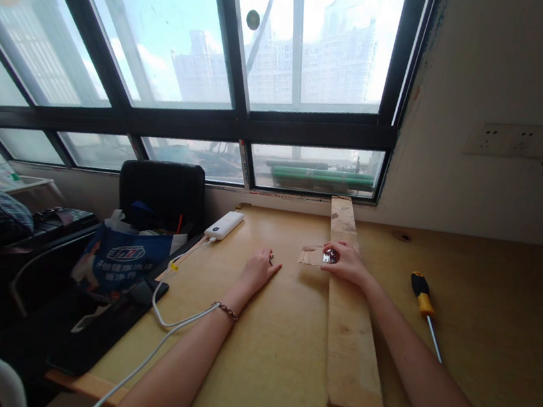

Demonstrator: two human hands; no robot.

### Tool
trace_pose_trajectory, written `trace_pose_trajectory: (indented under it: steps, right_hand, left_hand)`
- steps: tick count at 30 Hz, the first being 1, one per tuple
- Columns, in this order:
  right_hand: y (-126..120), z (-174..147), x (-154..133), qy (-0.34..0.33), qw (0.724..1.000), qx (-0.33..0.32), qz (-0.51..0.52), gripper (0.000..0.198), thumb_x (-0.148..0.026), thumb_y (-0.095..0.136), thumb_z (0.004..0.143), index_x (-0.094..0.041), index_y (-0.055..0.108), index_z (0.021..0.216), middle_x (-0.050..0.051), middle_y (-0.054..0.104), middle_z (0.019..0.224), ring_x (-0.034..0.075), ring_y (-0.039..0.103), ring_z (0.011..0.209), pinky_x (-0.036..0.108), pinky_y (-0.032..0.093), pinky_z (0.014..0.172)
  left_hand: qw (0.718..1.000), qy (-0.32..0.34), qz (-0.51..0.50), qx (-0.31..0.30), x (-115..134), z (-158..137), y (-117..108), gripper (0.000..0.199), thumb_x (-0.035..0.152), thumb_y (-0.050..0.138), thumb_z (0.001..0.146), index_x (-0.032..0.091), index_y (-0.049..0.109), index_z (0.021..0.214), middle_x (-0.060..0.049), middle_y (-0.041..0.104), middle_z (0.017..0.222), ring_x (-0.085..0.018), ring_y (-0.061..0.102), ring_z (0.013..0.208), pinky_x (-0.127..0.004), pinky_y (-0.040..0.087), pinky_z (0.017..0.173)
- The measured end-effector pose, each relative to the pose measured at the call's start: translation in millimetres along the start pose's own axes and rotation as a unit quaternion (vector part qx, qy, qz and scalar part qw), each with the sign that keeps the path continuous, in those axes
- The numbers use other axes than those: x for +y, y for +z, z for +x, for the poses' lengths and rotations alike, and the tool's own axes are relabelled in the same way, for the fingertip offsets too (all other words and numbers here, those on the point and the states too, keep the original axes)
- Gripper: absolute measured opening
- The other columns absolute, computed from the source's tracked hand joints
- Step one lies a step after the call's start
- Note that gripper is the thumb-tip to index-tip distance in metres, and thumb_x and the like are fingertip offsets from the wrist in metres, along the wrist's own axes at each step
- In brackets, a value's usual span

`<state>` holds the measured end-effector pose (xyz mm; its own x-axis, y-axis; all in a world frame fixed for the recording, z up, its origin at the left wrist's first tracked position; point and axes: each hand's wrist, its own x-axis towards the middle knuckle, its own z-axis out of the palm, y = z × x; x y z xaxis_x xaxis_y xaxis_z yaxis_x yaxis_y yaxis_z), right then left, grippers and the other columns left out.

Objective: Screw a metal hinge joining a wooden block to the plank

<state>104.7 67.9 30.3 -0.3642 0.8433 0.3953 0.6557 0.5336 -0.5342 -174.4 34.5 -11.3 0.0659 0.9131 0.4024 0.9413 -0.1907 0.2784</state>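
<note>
My right hand (348,263) pinches a small shiny metal piece (330,256) between thumb and fingers, above the upper part of a long wooden board (351,336). A short, rough-edged flat piece of wood or cardboard (310,255) sticks out to the left of the metal piece; whether the two are joined I cannot tell. The fingers of my left hand (258,270) are curled over the tabletop, left of the board. Something tiny and dark (271,258) shows at these fingertips, too small to name.
A screwdriver (422,295) with a black and yellow handle lies right of the board on the table (499,343). At the left edge sits a white power bank (224,225), its cable (167,330) running past my left forearm. A blue bag (125,257) rests by a black chair (161,185).
</note>
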Motion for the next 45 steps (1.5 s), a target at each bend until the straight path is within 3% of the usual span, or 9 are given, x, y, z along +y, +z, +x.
trace_pose_trajectory:
  steps: [10, 24, 28, 31, 36, 40, 42, 45]
  right_hand:
    - [-2, -1, -3, -0.004, 1.000, 0.002, -0.006, 0.039, -0.034, 0.076, 0.054, -0.027, 0.065, 0.091, 0.001, 0.063, 0.101, 0.024, 0.050, 0.104, 0.037, 0.039, 0.089]
    - [-1, 0, -2, -0.007, 1.000, 0.001, -0.009, 0.038, -0.035, 0.076, 0.054, -0.027, 0.064, 0.089, 0.000, 0.064, 0.102, 0.024, 0.050, 0.104, 0.036, 0.039, 0.087]
    - [-2, 0, -2, -0.006, 1.000, -0.001, -0.007, 0.038, -0.035, 0.075, 0.055, -0.026, 0.064, 0.089, 0.001, 0.064, 0.101, 0.024, 0.050, 0.103, 0.036, 0.040, 0.086]
    - [-1, 0, -2, -0.006, 1.000, -0.003, -0.007, 0.038, -0.036, 0.075, 0.055, -0.026, 0.064, 0.089, 0.001, 0.064, 0.101, 0.024, 0.050, 0.103, 0.035, 0.040, 0.086]
    - [-1, 0, -1, -0.006, 1.000, 0.001, -0.006, 0.038, -0.035, 0.076, 0.054, -0.026, 0.064, 0.089, 0.001, 0.064, 0.101, 0.024, 0.049, 0.103, 0.035, 0.040, 0.085]
    - [0, 0, -1, -0.001, 1.000, 0.005, -0.009, 0.038, -0.035, 0.076, 0.053, -0.026, 0.065, 0.089, 0.001, 0.064, 0.101, 0.024, 0.050, 0.103, 0.036, 0.039, 0.085]
    - [0, 0, -1, -0.001, 1.000, 0.007, -0.012, 0.038, -0.035, 0.075, 0.054, -0.026, 0.065, 0.089, 0.001, 0.064, 0.100, 0.024, 0.050, 0.103, 0.036, 0.039, 0.086]
    - [0, 0, -1, -0.003, 1.000, 0.005, -0.015, 0.038, -0.036, 0.076, 0.053, -0.026, 0.065, 0.089, 0.002, 0.064, 0.099, 0.024, 0.050, 0.103, 0.036, 0.039, 0.087]
  left_hand:
    - [0.997, 0.025, -0.066, -0.012, -3, 0, -1, 0.022, 0.037, 0.061, 0.074, 0.016, 0.059, 0.082, -0.007, 0.057, 0.086, -0.018, 0.054, 0.079, -0.030, 0.043, 0.073]
    - [0.994, -0.010, -0.106, -0.014, -4, 2, -2, 0.031, 0.045, 0.063, 0.069, 0.016, 0.055, 0.066, -0.006, 0.056, 0.076, -0.017, 0.053, 0.068, -0.029, 0.043, 0.065]
    - [0.981, -0.022, -0.181, -0.059, -15, 6, -12, 0.019, 0.027, 0.049, 0.077, 0.016, 0.062, 0.068, -0.006, 0.062, 0.080, -0.016, 0.057, 0.074, -0.030, 0.046, 0.073]
    - [0.958, -0.013, -0.260, -0.117, -24, 7, -23, 0.024, 0.010, 0.044, 0.069, 0.017, 0.066, 0.075, -0.005, 0.065, 0.092, -0.016, 0.059, 0.087, -0.029, 0.046, 0.083]
    - [0.937, -0.014, -0.312, -0.155, -28, 6, -34, 0.027, 0.009, 0.046, 0.063, 0.015, 0.067, 0.077, -0.007, 0.063, 0.104, -0.018, 0.059, 0.093, -0.031, 0.045, 0.088]
    - [0.929, -0.034, -0.335, -0.156, -28, 5, -30, 0.031, 0.005, 0.047, 0.057, 0.014, 0.064, 0.082, -0.008, 0.063, 0.101, -0.018, 0.059, 0.092, -0.032, 0.046, 0.086]
    - [0.933, -0.055, -0.325, -0.147, -29, 5, -26, 0.033, 0.006, 0.048, 0.058, 0.013, 0.060, 0.088, -0.007, 0.063, 0.092, -0.017, 0.059, 0.087, -0.031, 0.047, 0.080]
    - [0.967, -0.054, -0.225, -0.107, -31, 4, -24, 0.028, 0.011, 0.051, 0.060, 0.013, 0.057, 0.088, -0.006, 0.060, 0.086, -0.017, 0.056, 0.081, -0.030, 0.047, 0.075]
